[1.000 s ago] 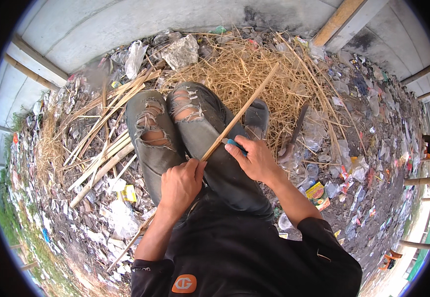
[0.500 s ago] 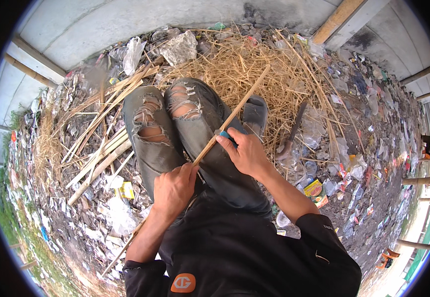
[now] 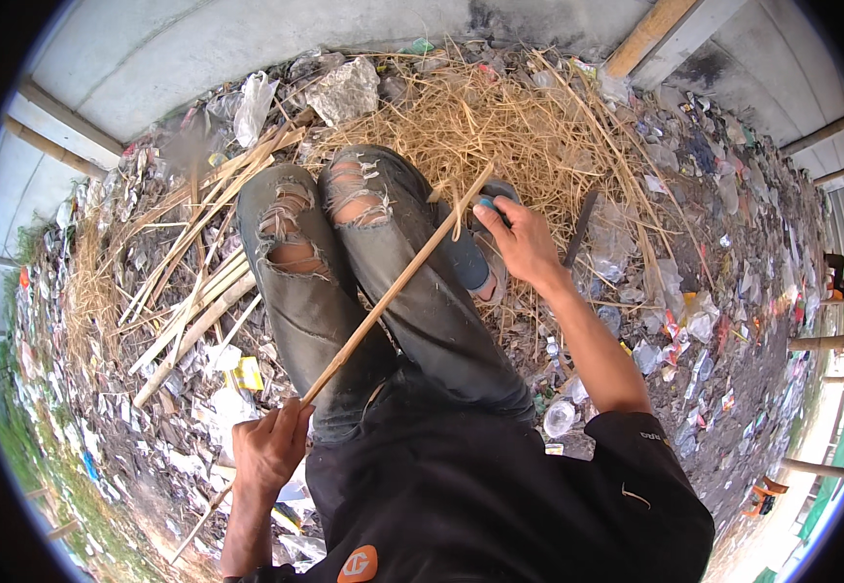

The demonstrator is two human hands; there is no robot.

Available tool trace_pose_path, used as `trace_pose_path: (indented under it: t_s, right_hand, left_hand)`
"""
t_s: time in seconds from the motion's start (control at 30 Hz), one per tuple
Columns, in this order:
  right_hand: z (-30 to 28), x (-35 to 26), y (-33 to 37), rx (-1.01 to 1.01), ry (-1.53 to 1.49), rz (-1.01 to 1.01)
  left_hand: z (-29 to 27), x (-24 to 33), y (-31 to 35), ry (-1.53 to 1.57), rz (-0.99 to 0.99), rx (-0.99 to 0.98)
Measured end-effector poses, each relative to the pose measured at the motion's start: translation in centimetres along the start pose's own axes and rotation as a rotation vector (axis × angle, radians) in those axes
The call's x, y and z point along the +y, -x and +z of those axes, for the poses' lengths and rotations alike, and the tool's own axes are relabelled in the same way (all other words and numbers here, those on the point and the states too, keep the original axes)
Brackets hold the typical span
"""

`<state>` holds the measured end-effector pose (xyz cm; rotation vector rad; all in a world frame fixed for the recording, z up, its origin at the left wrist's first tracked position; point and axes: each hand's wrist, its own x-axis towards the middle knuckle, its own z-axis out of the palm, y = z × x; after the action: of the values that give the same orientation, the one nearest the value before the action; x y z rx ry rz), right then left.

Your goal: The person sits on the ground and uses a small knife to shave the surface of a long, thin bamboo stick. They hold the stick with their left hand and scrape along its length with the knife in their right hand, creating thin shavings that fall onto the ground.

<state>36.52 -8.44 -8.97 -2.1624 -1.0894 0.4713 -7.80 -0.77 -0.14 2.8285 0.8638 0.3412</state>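
A long, pale bamboo strip [image 3: 395, 290] slants across my thighs, from lower left up to the right. My left hand [image 3: 268, 447] is closed around its lower part, beside my left hip; the thin tail end sticks out behind that hand. Near the upper end, my right hand [image 3: 524, 243] is closed on a small tool with a blue part [image 3: 485, 202] showing by the thumb; most of it is hidden in the fingers. A thin curled shaving [image 3: 457, 216] hangs at the strip next to this tool.
A heap of straw-like shavings [image 3: 470, 117] lies beyond my knees. Cut bamboo lengths [image 3: 193, 311] lie on the left, and a dark blade [image 3: 582, 228] rests right of my foot. Plastic litter covers the ground; a grey wall [image 3: 276, 44] stands behind.
My left hand has drawn back down and left with the bamboo strip. My right hand has moved up and right, so the hands are farther apart, and a shaving now curls off the strip.
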Motion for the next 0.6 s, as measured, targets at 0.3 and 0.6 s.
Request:
trace_pose_path:
  t_s: [0.3, 0.6]
  right_hand:
    - [-7.2, 9.1, -3.7, 0.475, -0.004, -0.01]
    - [-1.0, -1.4, 3.0, -0.022, -0.042, -0.392]
  left_hand:
    - [-1.2, -2.3, 3.8, 0.051, -0.163, -0.066]
    - [0.3, -2.5, 0.5, 0.207, -0.14, -0.047]
